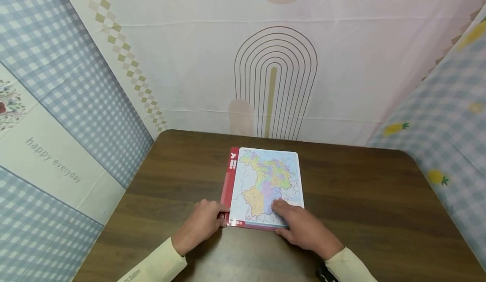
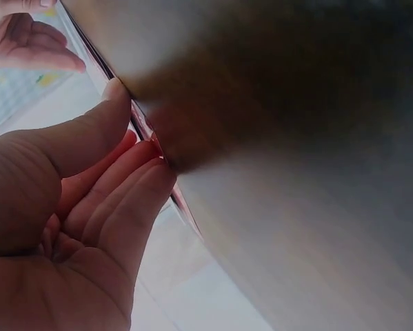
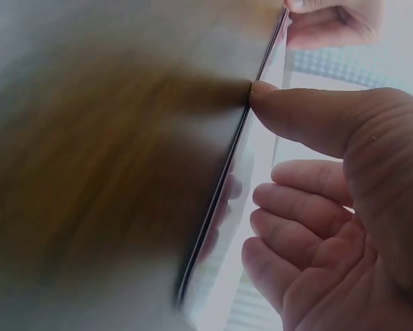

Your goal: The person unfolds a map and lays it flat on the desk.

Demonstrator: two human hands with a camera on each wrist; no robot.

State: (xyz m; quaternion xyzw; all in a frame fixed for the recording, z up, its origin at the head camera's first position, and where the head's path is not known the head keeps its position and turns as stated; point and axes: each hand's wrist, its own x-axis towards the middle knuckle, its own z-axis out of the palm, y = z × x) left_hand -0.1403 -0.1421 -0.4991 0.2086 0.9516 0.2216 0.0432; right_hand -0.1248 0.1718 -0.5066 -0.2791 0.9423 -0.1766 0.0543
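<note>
A map sheet [image 1: 262,185] with a red strip down its left side lies flat on the brown table. A red and purplish edge shows beneath its near side. My left hand [image 1: 202,223] touches the near left corner, thumb and fingertips against the edge. In the left wrist view the left hand's fingers [image 2: 147,200] are nearly straight. My right hand [image 1: 303,227] lies at the near right corner, fingers resting on the map and thumb against the near edge. The right wrist view shows the right hand's loosely bent fingers [image 3: 296,227] above the shiny sheet.
The wooden table [image 1: 364,193] extends around the map on all sides. Behind it hangs a pale patterned cloth [image 1: 190,71]. Blue checked cloths stand at the left [image 1: 76,71] and right [image 1: 448,117]. A dark band [image 1: 325,272] shows at the right cuff.
</note>
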